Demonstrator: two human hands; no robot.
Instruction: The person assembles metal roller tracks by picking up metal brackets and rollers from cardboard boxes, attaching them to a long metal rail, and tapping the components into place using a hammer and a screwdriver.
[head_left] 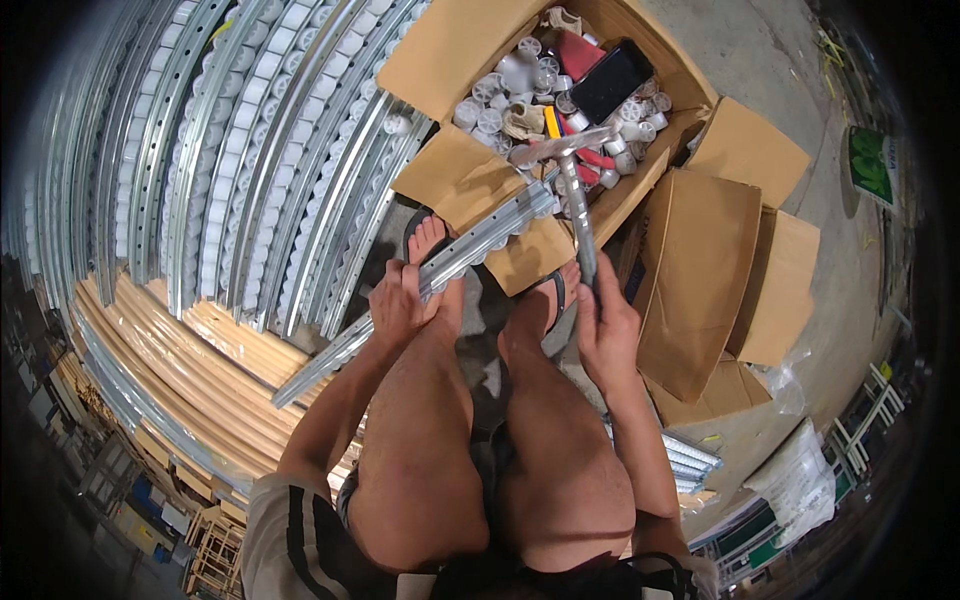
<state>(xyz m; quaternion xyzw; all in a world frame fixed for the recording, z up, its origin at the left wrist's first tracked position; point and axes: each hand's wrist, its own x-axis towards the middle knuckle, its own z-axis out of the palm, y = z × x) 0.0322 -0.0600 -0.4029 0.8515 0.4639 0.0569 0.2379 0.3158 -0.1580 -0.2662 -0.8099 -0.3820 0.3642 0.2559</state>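
Observation:
My left hand (398, 305) is closed around a long metal roller-track rail (482, 236), which slants from beside my left leg up to the open cardboard box (625, 200). White wheels show along the rail's lower edge. My right hand (608, 335) grips the handle of a metal hammer (577, 205), and the hammer's head is over the near side of the box, just right of the rail's upper end. Inside the box lie many loose white roller wheels (489, 88), a black phone (612, 82), a crumpled glove (523, 121) and red-handled tools partly hidden by the hammer.
Rows of metal rails with white wheels (240, 150) are stacked on the left, above long tan tubes (190, 370) in plastic wrap. An open cardboard box (695, 285) is on the right. My sandalled feet (428, 235) stand near the first box. Clear plastic sheeting (800, 485) lies lower right.

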